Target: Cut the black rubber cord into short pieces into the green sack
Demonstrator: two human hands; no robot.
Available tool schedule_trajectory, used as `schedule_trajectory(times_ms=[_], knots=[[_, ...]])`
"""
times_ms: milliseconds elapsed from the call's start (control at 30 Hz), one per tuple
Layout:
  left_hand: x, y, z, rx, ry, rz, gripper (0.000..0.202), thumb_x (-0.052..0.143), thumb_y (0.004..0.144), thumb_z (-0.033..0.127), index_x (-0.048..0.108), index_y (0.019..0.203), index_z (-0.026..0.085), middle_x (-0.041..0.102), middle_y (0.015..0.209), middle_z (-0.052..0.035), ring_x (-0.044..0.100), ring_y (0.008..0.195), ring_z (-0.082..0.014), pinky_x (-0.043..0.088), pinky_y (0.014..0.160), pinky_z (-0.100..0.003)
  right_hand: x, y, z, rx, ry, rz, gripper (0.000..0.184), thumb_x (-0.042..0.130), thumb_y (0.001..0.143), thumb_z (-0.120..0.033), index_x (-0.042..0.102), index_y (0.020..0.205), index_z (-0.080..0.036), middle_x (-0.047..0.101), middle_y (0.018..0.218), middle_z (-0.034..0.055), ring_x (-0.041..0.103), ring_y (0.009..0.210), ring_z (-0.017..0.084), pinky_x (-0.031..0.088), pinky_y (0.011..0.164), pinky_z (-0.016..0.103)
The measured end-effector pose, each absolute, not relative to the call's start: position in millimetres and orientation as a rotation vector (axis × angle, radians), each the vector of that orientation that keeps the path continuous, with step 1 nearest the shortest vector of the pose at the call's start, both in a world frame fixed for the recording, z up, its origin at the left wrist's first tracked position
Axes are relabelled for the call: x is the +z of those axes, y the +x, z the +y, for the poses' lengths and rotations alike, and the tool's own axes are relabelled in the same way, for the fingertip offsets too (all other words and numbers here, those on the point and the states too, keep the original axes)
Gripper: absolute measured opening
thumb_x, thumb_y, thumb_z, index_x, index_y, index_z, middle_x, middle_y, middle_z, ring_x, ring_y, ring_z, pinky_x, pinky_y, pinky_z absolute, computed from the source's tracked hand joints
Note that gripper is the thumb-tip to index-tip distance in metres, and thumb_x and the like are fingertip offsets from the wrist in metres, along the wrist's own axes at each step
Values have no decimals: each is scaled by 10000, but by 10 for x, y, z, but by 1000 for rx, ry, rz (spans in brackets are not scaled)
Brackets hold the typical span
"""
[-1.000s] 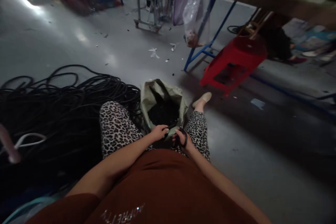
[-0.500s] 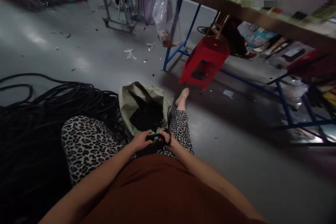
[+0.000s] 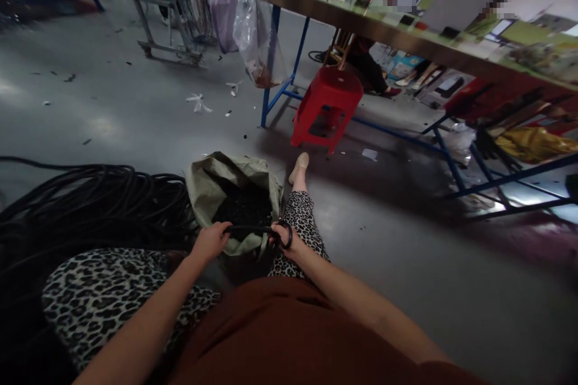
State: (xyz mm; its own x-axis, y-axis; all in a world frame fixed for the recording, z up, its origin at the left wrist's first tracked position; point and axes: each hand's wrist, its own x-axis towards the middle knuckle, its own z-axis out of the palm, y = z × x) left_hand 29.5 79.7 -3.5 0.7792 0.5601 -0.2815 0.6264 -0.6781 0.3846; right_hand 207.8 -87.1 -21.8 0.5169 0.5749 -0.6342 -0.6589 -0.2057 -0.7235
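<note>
My left hand [image 3: 210,243] is closed around a black rubber cord [image 3: 248,229]. The cord runs straight across to my right hand [image 3: 286,240], which grips what look like scissors [image 3: 289,236] with a black loop handle. Their blades are small and dim, pointing away from me. Both hands are above the near rim of an open pale-green woven sack [image 3: 203,189]. Inside the sack lies a heap of small black pieces [image 3: 246,204]. Whether the blades touch the cord I cannot tell.
A pile of black cord coils [image 3: 135,192] lies left of the sack. Ahead stand a red plastic stool [image 3: 332,87] and a workbench [image 3: 361,9] with blue legs. Plastic bags [image 3: 253,30] hang at its corner. A wheeled metal rack [image 3: 167,51] is behind; a person sits beyond the bench.
My left hand has moved left, away from the right hand, so a longer stretch of cord shows between them. The view has turned a little to the right.
</note>
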Motion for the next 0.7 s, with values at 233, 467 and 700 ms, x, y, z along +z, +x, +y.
schedule_trajectory(times_ms=[233, 467, 700], knots=[[169, 388, 940, -368, 2350, 661, 479, 587, 751, 334, 599, 1206, 185, 668, 1126, -97, 604, 1047, -247, 435, 932, -341, -31, 1938, -728, 1208, -1586, -95, 168, 593, 700, -202, 557, 857, -156, 555, 541, -54, 532, 419, 109, 381, 400, 186], [27, 656, 697, -166, 1825, 513, 507, 562, 721, 459, 635, 1095, 126, 704, 1031, -102, 639, 950, -240, 490, 882, -353, 39, 1897, -709, 1202, -1668, -91, 130, 589, 731, -140, 570, 858, -158, 529, 517, -66, 522, 414, 91, 387, 404, 164], [-127, 698, 642, -280, 1620, 548, 407, 568, 715, 474, 635, 914, 125, 609, 644, -2, 565, 562, -145, 468, 568, -272, 113, 1984, -731, 1167, -1605, -14, 125, 593, 832, -261, 534, 845, -151, 539, 573, -43, 518, 424, 81, 433, 411, 170]])
